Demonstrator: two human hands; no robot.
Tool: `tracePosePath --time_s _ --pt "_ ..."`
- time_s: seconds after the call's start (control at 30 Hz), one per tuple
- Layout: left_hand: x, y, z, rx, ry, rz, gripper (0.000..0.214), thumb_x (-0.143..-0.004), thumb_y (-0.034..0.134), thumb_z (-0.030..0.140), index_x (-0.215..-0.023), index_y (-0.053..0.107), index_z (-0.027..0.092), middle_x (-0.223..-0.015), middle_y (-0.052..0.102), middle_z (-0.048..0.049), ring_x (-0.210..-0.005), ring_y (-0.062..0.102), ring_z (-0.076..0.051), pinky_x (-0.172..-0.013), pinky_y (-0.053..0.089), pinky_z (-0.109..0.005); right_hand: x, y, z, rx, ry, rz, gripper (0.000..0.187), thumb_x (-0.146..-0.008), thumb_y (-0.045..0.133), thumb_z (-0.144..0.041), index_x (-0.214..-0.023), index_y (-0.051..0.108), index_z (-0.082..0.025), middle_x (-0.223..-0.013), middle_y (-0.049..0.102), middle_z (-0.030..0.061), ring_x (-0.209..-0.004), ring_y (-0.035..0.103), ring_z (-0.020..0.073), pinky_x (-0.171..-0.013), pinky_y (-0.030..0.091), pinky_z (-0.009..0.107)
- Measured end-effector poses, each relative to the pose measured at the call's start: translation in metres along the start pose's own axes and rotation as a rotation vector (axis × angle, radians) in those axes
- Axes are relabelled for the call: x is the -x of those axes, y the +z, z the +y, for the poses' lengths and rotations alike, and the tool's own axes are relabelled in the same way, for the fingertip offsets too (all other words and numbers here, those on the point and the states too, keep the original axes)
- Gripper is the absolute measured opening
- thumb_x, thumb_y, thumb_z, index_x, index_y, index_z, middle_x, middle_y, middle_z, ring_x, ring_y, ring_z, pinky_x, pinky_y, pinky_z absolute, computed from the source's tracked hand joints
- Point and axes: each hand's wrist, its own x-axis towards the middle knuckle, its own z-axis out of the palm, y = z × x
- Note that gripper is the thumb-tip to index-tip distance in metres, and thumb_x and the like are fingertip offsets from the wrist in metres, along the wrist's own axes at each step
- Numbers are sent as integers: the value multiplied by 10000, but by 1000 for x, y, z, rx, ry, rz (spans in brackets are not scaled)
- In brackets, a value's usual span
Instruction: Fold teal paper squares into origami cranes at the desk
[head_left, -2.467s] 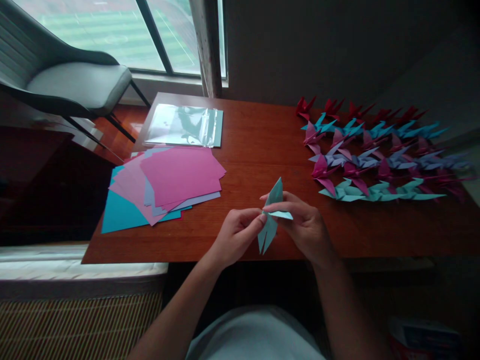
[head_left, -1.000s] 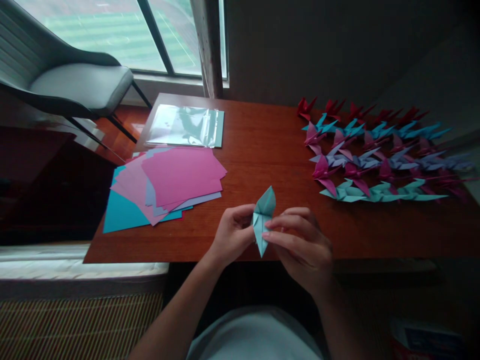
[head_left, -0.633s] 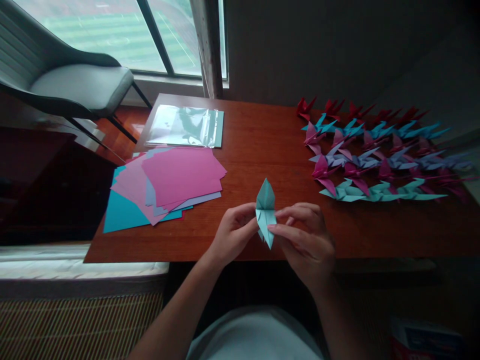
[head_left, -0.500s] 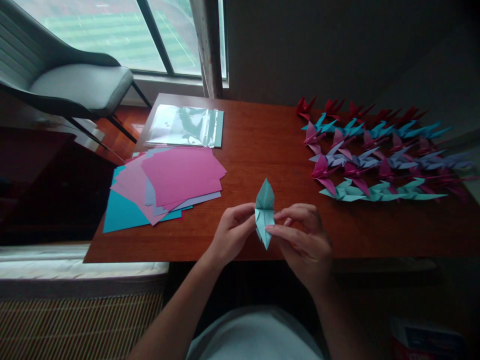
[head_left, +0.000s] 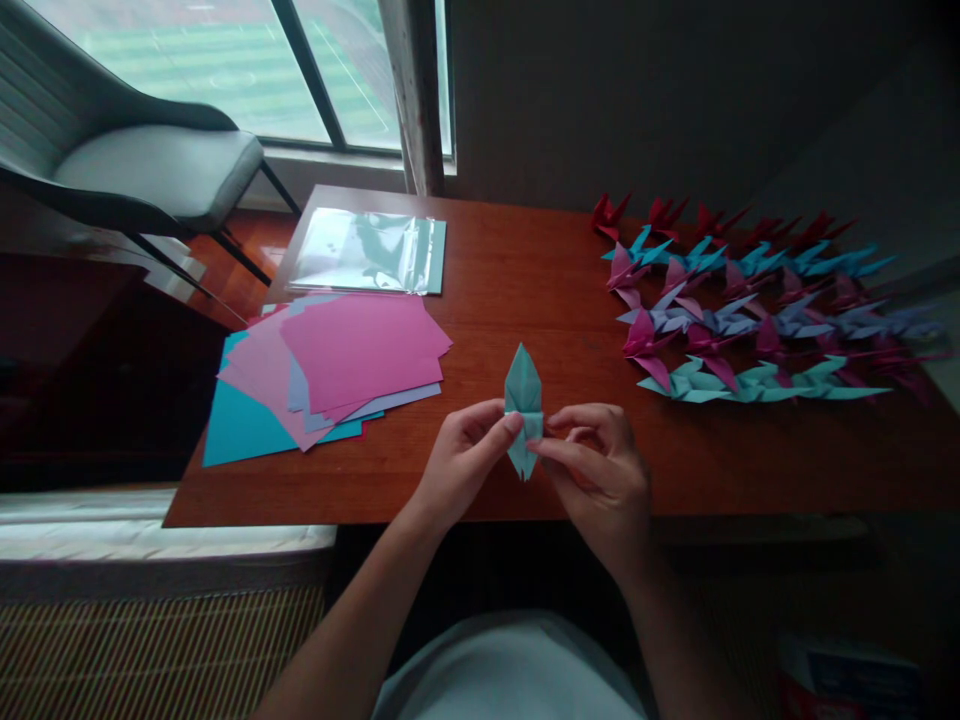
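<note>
A pale mint piece of folded origami paper point(head_left: 523, 385) is held upright above the table's near edge, pointed at the top and with a split tip at the bottom. My left hand point(head_left: 466, 455) pinches its left side, the thumb lying across the front at the middle crease. From the right, my right hand point(head_left: 600, 465) grips the other side between thumb and fingers. The fingertips behind the paper are hidden. To the right, a row of mint paper cranes point(head_left: 765, 382) stands on the table, nearest of several rows.
Loose coloured sheets point(head_left: 360, 350) lie fanned on the left of the wooden table point(head_left: 517, 270). Behind them is a clear plastic packet of paper point(head_left: 367, 250). Red cranes point(head_left: 611, 215) form the farthest row. A chair point(head_left: 157, 170) stands by the window.
The folded paper has moved slightly up and left. My left thumb has come onto its front, and its lower points now sit closer together.
</note>
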Motion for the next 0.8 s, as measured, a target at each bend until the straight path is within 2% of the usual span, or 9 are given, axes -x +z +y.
tracePosePath --time_s 0.1,0.27,0.33,0.47,0.57,0.8 --pt "-1 4 3 -10 -14 5 310 -885 704 436 -956 782 145 -891 755 -62 -840 668 -185 -774 503 -248 1 2 -1 -43 50 -2 345 -853 665 4 -988 745 -304 -1017 602 37 -952 573 189 -697 507 322" --pt "-1 5 7 0 -20 -17 360 -871 709 478 -961 783 137 -892 751 -71 -824 664 -192 -768 500 -256 -1 5 -1 -220 223 39 322 -883 650 -63 -1111 685 -288 -1029 594 26 -858 585 153 -723 522 319" --pt "-1 5 7 -4 -22 -24 375 -879 695 489 -960 782 133 -868 739 -66 -799 649 -184 -736 488 -247 -5 6 -2 -235 268 33 271 -894 642 -91 -1090 684 -273 -1011 591 24 -837 575 147 -720 516 313" --pt "1 3 5 -29 -24 -10 380 -888 681 492 -932 780 128 -759 678 -33 -689 565 -137 -642 430 -219 -12 7 -4 -218 296 17 141 -899 637 -127 -949 695 -245 -932 589 16 -793 557 146 -693 487 307" --pt "1 3 4 -28 -20 6 355 -894 681 470 -913 780 131 -720 648 -15 -662 527 -119 -626 410 -209 -15 9 -6 -214 311 37 124 -892 640 -136 -917 702 -241 -903 592 13 -770 551 147 -677 472 307" --pt "0 5 6 3 -10 -40 288 -907 685 403 -951 788 138 -866 741 -51 -771 618 -150 -713 467 -218 -16 10 -8 -234 344 59 220 -875 618 -98 -936 752 -260 -881 603 7 -794 571 152 -671 453 299"
